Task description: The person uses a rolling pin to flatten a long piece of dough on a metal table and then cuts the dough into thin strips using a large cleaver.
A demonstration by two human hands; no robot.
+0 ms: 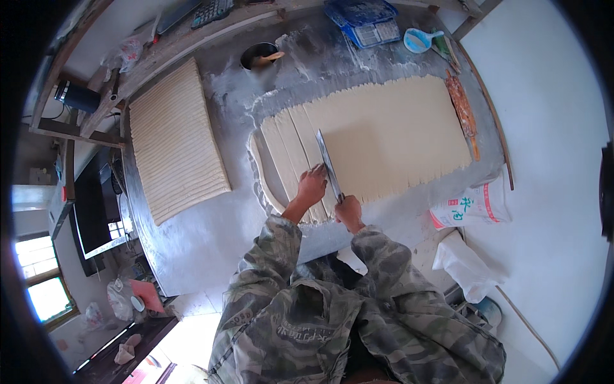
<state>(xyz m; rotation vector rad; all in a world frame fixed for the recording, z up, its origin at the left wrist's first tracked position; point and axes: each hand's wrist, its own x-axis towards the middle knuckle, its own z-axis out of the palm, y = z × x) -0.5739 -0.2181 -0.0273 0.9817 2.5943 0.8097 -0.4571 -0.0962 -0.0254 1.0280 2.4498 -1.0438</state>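
A wide, flat sheet of pale dough (396, 134) covers the middle and right of the floured metal table. My right hand (349, 213) is closed round the handle of a long-bladed kitchen knife (327, 160). The blade lies across the dough, pointing away from me. Just left of the blade, my left hand (312, 182) rests on the dough with its fingers stretched out, holding nothing. Several cut dough strips (286, 146) lie side by side left of the knife. A thin, curved dough trimming (261, 168) lies beyond them at the left.
Narrow parallel strips (179, 141), apparently dough, form a rectangle at left. A dark pot (258, 56) with a wooden-handled utensil, a blue scale (364, 24) and a blue-white scoop (419, 41) stand behind. A rolling pin (462, 109) lies right; a printed sack (473, 205) sits below.
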